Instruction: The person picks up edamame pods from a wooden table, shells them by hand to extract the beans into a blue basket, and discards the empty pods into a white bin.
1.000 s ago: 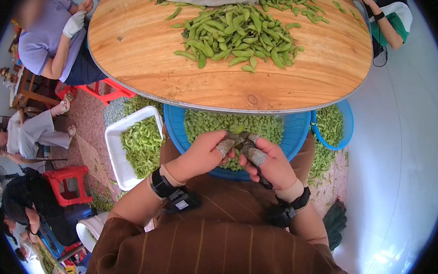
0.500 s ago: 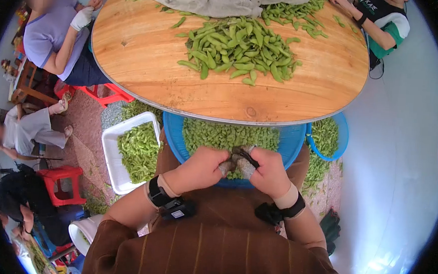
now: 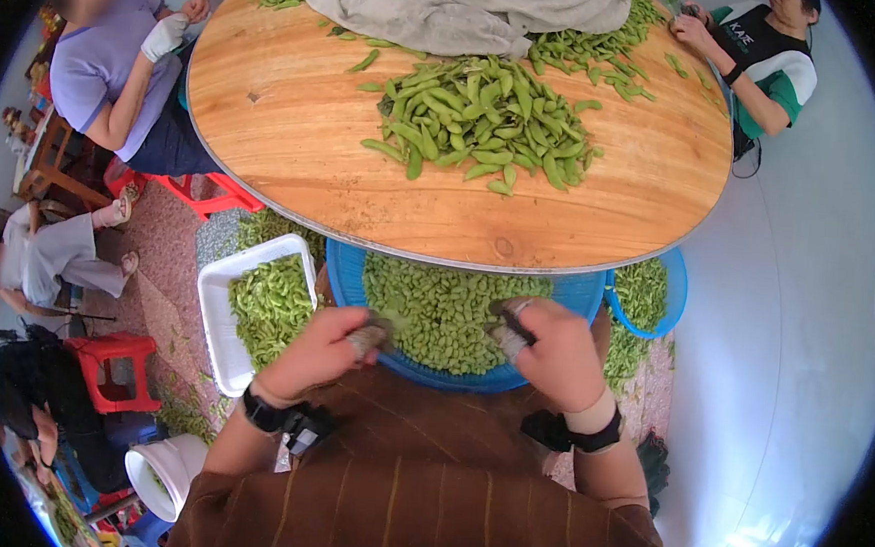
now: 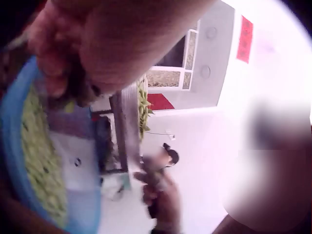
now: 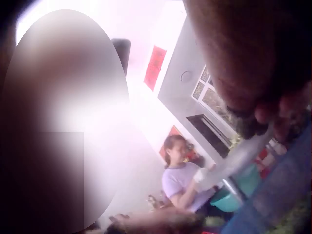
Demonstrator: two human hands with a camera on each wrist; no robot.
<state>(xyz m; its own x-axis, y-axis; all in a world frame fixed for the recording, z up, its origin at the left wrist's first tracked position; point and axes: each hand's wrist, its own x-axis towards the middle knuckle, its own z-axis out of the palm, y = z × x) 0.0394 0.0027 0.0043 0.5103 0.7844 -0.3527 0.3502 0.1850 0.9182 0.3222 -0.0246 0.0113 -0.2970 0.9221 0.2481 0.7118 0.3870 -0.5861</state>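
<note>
Over the left part of the blue basin [image 3: 348, 268] is my left hand [image 3: 328, 347], its fingers curled and blurred. In the left wrist view a small green piece [image 4: 70, 106] shows by its fingertips; I cannot tell whether they grip it. My right hand [image 3: 558, 356] is apart from it, over the basin's right part, with curled fingers and a dark strip along the thumb. Grey wraps [image 3: 365, 337] cover some fingers of both hands. Loose shelled green beans [image 3: 435, 313] fill the basin below them. A heap of bean pods [image 3: 487, 121] lies on the wooden table [image 3: 362, 204].
A white tray [image 3: 215, 335] of green pods stands left of the basin, a blue basket [image 3: 677, 293] at its right. The table's edge overhangs the basin's far side. Grey cloth [image 3: 423, 12] covers the far tabletop. Other people are at both sides; a white bucket [image 3: 181, 458] stands lower left.
My hands were together over the basin, thumbs meeting, with a bit of green at the fingertips one second ago. Now they have moved apart, left and right, with more of the beans showing.
</note>
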